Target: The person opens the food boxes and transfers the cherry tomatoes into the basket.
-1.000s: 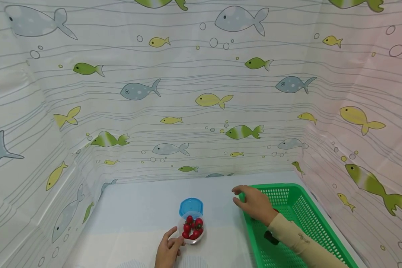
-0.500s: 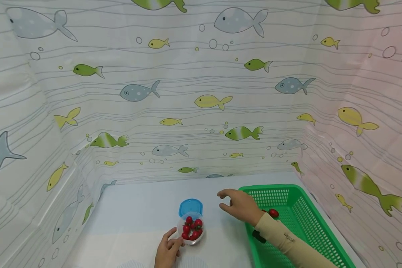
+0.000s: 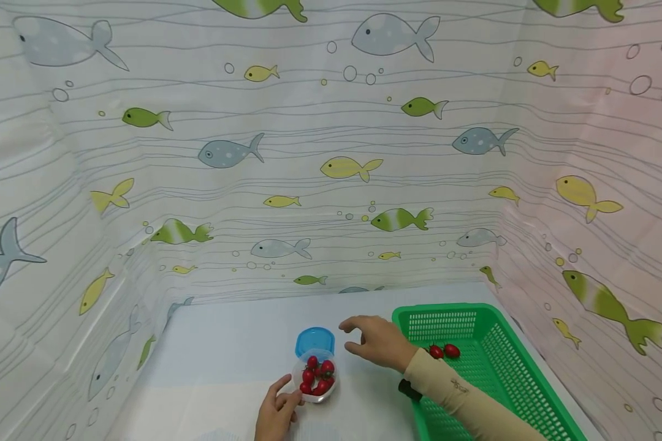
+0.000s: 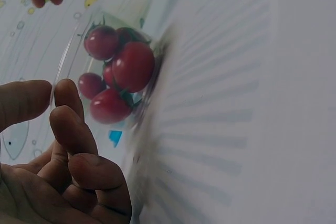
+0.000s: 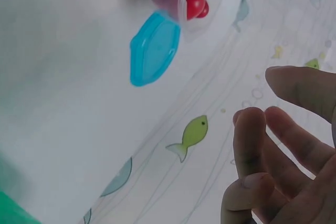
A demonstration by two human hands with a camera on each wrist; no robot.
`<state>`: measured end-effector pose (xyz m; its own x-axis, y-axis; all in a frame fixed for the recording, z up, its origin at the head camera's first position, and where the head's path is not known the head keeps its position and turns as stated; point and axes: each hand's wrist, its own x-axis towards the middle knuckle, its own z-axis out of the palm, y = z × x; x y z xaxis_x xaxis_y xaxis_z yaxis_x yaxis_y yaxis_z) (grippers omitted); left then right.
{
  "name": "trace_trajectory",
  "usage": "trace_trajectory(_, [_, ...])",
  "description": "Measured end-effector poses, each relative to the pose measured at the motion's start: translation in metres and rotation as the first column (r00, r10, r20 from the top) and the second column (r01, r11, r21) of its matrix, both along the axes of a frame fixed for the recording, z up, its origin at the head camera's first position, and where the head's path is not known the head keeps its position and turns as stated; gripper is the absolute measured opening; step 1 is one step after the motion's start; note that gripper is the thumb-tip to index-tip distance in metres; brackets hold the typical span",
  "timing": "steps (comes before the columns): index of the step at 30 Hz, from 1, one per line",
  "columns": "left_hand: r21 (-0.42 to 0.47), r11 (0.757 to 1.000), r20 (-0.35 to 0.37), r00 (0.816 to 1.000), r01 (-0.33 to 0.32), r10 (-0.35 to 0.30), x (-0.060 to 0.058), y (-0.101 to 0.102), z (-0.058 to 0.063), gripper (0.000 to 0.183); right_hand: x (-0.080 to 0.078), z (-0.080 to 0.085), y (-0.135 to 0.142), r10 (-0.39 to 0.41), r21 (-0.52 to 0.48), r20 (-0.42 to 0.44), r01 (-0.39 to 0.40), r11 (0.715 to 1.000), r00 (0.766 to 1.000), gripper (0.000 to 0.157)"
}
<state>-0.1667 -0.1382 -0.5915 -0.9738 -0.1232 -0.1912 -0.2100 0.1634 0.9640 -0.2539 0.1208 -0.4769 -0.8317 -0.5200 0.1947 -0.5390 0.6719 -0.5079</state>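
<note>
Right hand (image 3: 379,343) just swung from the basket (image 3: 485,373) toward the tub (image 3: 315,398), empty, thumb and fingers apart, so the lid (image 3: 314,339) behind the tub's probably reachable. Left hand (image 3: 276,411) pinches the tub, tomatoes (image 3: 327,367) inside.

Clear rounded plastic container (image 3: 317,398) on your white table (image 3: 226,349), small red tomatoes (image 3: 328,367) inside, your left hand (image 3: 276,410) at its near-left rim, blue plastic lid (image 3: 314,341) behind, your right hand (image 3: 379,340) between lid and green rectangular plastic basket (image 3: 496,367) at right, two oval tomatoes (image 3: 451,351) within.
</note>
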Motion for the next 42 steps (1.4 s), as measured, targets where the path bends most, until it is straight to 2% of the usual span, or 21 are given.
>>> trace_trajectory(5, [-0.002,1.0,-0.005,1.0,-0.002,0.002,0.0,-0.001,0.0,0.069,0.0,-0.002,-0.015,0.014,0.008,0.048,-0.015,1.0,0.999,0.036])
trace_trajectory(13, [-0.003,1.0,0.006,1.0,-0.001,0.001,0.0,-0.002,-0.003,0.07,0.001,-0.012,-0.035,0.103,0.056,0.043,-0.105,0.993,0.994,0.033])
trace_trajectory(18, [0.001,1.0,0.005,1.0,-0.002,0.002,0.0,-0.002,-0.004,0.071,0.002,-0.021,-0.044,0.129,0.083,0.081,-0.136,0.987,0.988,0.033])
trace_trajectory(26, [0.008,1.0,-0.02,1.0,0.01,-0.01,0.001,-0.004,-0.006,0.068,0.003,-0.033,-0.051,0.119,0.147,0.136,-0.139,0.979,0.984,0.032])
trace_trajectory(42, [0.013,1.0,-0.009,1.0,-0.004,0.004,0.0,-0.003,-0.004,0.07,0.0,-0.045,-0.059,0.079,0.252,0.122,-0.107,0.962,0.989,0.027])
